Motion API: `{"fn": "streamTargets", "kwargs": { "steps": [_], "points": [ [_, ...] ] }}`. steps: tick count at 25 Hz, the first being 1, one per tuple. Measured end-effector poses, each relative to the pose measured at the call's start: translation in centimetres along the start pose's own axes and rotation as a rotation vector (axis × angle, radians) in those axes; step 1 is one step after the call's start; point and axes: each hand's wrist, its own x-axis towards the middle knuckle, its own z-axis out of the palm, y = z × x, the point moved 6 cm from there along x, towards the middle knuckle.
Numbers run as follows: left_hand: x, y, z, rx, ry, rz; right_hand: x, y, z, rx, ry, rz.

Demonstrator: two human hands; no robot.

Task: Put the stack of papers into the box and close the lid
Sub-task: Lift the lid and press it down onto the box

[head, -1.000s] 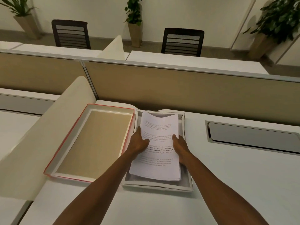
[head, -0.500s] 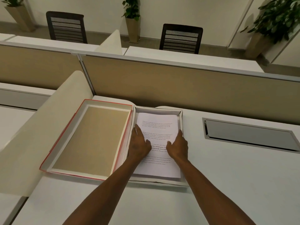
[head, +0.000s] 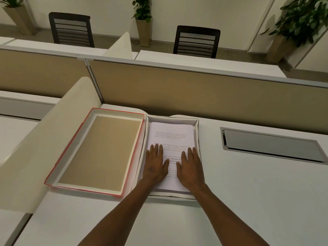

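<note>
The stack of printed white papers lies flat inside the shallow white box on the desk. My left hand rests palm down on the stack's near left part, fingers spread. My right hand presses flat on its near right part. Neither hand grips anything. The lid, red-edged with a tan inside, lies upside down on the desk, touching the box's left side.
A cream curved divider rises left of the lid. A tan partition runs behind the box. A metal cable hatch is set in the white desk to the right. Chairs and plants stand beyond.
The papers, held curled above the box a second ago, now lie flat in it. Both hands have let go of the edges and flattened on top.
</note>
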Motion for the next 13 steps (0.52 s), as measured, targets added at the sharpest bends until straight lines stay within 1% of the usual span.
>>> {"fn": "streamTargets", "kwargs": {
  "steps": [1,2,4,5,6,7,8,10,12,13],
  "points": [
    [-0.3,0.5,-1.0,-0.104,0.057,0.016,-0.1,0.0,-0.5,0.061,0.024,0.008],
    [-0.7,1.0,-2.4,-0.22,0.146,0.03,-0.3,-0.2,-1.1,0.137,0.064,0.005],
    [-2.1,0.3,-5.7,-0.402,0.371,0.014,-1.0,-1.7,-2.5,0.315,0.166,-0.051],
    [-2.9,-0.9,-7.4,-0.435,0.478,-0.019,-1.4,-3.0,-3.3,0.395,0.207,-0.099],
    [-3.7,-2.7,-9.0,-0.421,0.559,-0.069,-1.8,-4.7,-4.0,0.453,0.226,-0.156],
    [-4.4,-5.0,-10.6,-0.374,0.608,-0.139,-2.2,-6.7,-4.4,0.479,0.227,-0.223],
    [-4.9,-7.6,-12.1,-0.308,0.629,-0.217,-2.7,-8.9,-4.7,0.479,0.213,-0.295],
    [-5.8,-13.2,-15.0,-0.136,0.613,-0.367,-3.7,-13.5,-4.9,0.445,0.155,-0.429],
    [-6.0,-18.3,-17.5,0.084,0.512,-0.484,-4.5,-17.5,-4.7,0.411,0.094,-0.527],
    [-5.9,-20.4,-18.2,0.188,0.42,-0.529,-4.8,-19.2,-4.4,0.397,0.053,-0.555]
  ]
}}
